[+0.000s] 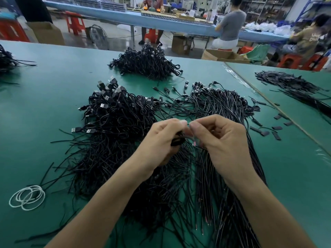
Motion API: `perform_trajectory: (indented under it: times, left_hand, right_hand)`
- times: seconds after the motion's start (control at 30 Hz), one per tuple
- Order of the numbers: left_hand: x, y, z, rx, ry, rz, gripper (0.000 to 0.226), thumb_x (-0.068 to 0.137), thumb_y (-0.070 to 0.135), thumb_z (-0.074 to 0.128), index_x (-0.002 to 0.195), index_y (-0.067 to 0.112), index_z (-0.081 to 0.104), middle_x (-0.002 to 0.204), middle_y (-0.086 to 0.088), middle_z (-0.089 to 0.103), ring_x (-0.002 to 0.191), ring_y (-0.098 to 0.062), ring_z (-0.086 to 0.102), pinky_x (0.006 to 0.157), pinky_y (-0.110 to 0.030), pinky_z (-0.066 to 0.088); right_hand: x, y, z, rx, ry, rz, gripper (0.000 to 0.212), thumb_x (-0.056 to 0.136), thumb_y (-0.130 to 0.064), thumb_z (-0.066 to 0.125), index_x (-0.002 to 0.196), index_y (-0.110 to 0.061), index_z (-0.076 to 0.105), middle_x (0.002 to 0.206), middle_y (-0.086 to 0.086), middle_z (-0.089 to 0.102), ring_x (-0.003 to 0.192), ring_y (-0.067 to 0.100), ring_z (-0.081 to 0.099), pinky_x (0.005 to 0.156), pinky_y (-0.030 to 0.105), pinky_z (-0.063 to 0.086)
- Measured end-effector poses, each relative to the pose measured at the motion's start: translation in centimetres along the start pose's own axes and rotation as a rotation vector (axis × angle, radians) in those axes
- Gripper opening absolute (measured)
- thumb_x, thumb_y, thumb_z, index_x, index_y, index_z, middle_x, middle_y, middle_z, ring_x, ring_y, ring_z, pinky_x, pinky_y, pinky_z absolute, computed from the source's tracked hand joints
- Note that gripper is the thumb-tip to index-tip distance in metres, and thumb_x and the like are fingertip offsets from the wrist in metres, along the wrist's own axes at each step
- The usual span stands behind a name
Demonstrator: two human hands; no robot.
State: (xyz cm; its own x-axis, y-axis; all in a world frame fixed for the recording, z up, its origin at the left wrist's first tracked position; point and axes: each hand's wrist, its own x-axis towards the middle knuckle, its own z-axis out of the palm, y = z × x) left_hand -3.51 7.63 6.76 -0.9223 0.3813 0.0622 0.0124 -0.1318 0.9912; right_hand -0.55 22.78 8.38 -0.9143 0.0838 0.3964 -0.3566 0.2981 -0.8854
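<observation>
At the left edge of the matte green table (pixel 35 108) lie a few thin white loops (pixel 26 198), round and limp like elastic bands. Next comes a tangled heap of glossy black USB leads (pixel 116 113), with squared metal plugs poking up at its far side. A second, denser mound (pixel 145 63) sits farther back.

Over the middle, the person's left hand (pixel 161 142) is curled round a short coil of black cable (pixel 177 141), fingers closed on it. The right hand (pixel 222 138), just beside it with fingertips almost meeting, pinches the same cable's thin end (a red core shows below the fingers, though that part is blurred). The cable is held above the strewn wire ends.

Right of the hands, straighter leads (pixel 225 104) fan out in a combed sheaf. Small flat black sleeves (pixel 275 130) are scattered near the table seam, and a ragged dark pile (pixel 290 83) lies beyond it.
</observation>
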Motion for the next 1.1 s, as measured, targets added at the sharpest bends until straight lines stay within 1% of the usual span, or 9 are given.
perform_trajectory:
  times: [0.07,0.17,0.33,0.43,0.6,0.77,0.9,0.97,1.1]
  left_hand:
    - [-0.3,0.3,0.4,-0.064,-0.067,0.057,0.025,0.099,0.033,0.048,0.093,0.015,0.064,0.043,0.010,0.039,0.030,-0.003,0.028,0.034,-0.011,0.022]
    - [-0.5,0.6,0.7,-0.083,-0.071,0.125,0.032,0.107,0.020,0.038,0.114,-0.004,0.058,0.048,0.012,0.054,0.035,0.004,0.044,0.037,-0.007,0.032]
    - [-0.7,0.8,1.2,-0.115,0.014,0.162,0.044,0.108,0.024,0.029,0.103,0.001,0.067,0.053,0.010,0.060,0.042,0.004,0.049,0.041,-0.006,0.034]
    - [-0.6,0.6,0.9,-0.052,0.113,0.205,0.049,0.109,0.027,0.027,0.104,0.007,0.071,0.041,0.011,0.039,0.032,0.000,0.032,0.036,-0.010,0.027]
    - [-0.5,0.1,0.7,-0.064,0.138,0.260,0.045,0.098,0.030,0.031,0.105,0.020,0.074,0.042,-0.001,0.037,0.031,-0.010,0.028,0.039,-0.015,0.026]
    - [0.1,-0.4,0.5,-0.076,0.170,0.213,0.042,0.089,0.032,0.037,0.088,0.020,0.077,0.051,-0.008,0.044,0.033,-0.009,0.028,0.041,-0.016,0.025]
    - [0.3,-0.8,0.4,-0.100,0.225,0.102,0.061,0.101,0.048,0.040,0.083,-0.001,0.072,0.043,0.002,0.034,0.032,-0.009,0.025,0.037,-0.015,0.024]
    - [0.3,-0.9,0.4,-0.098,0.238,0.084,0.074,0.103,0.053,0.040,0.074,-0.014,0.055,0.045,-0.002,0.031,0.032,-0.011,0.024,0.036,-0.016,0.024]
    - [0.1,-0.9,0.6,-0.063,0.145,0.047,0.064,0.104,0.050,0.039,0.049,0.017,0.038,0.045,0.001,0.024,0.035,-0.012,0.019,0.037,-0.016,0.022]
  right_hand:
    - [-0.2,-0.6,0.5,-0.006,-0.061,-0.032,0.009,0.088,-0.013,0.073,0.085,-0.020,0.076,0.073,-0.003,0.070,0.066,0.010,0.061,0.063,0.027,0.050]
    - [-0.5,-1.1,0.4,-0.187,-0.173,-0.058,0.023,0.083,0.001,0.072,0.092,-0.019,0.079,0.081,-0.009,0.069,0.076,0.007,0.063,0.070,0.019,0.048]
    - [-0.5,-2.0,-0.3,-0.354,-0.186,-0.147,0.025,0.082,-0.001,0.074,0.097,-0.020,0.079,0.086,-0.016,0.067,0.086,-0.001,0.064,0.075,0.009,0.047]
    - [-0.5,-1.9,-0.3,-0.317,-0.070,-0.119,0.016,0.080,-0.015,0.081,0.088,-0.029,0.078,0.074,-0.011,0.069,0.070,0.004,0.064,0.064,0.015,0.047]
    - [-0.4,-1.4,-0.3,-0.172,0.016,-0.024,0.010,0.077,-0.017,0.084,0.078,-0.023,0.076,0.067,-0.005,0.069,0.059,0.005,0.059,0.059,0.022,0.046]
    - [-1.4,-1.9,0.8,-0.590,-0.073,-0.374,0.010,0.081,-0.003,0.078,0.087,-0.011,0.078,0.083,-0.002,0.067,0.074,0.007,0.061,0.072,0.015,0.051]
    - [-2.0,-1.5,1.0,-0.748,-0.141,-0.479,0.009,0.087,0.000,0.070,0.095,-0.003,0.075,0.091,0.007,0.065,0.096,0.027,0.068,0.073,0.044,0.060]
    - [-2.2,-1.4,1.0,-0.829,-0.159,-0.519,0.007,0.088,0.000,0.069,0.094,-0.001,0.073,0.091,0.008,0.064,0.100,0.029,0.068,0.072,0.045,0.060]
    - [-1.8,-2.0,0.4,-1.020,-0.267,-0.719,0.008,0.089,-0.003,0.063,0.086,-0.008,0.069,0.087,0.006,0.059,0.081,0.024,0.056,0.068,0.038,0.049]
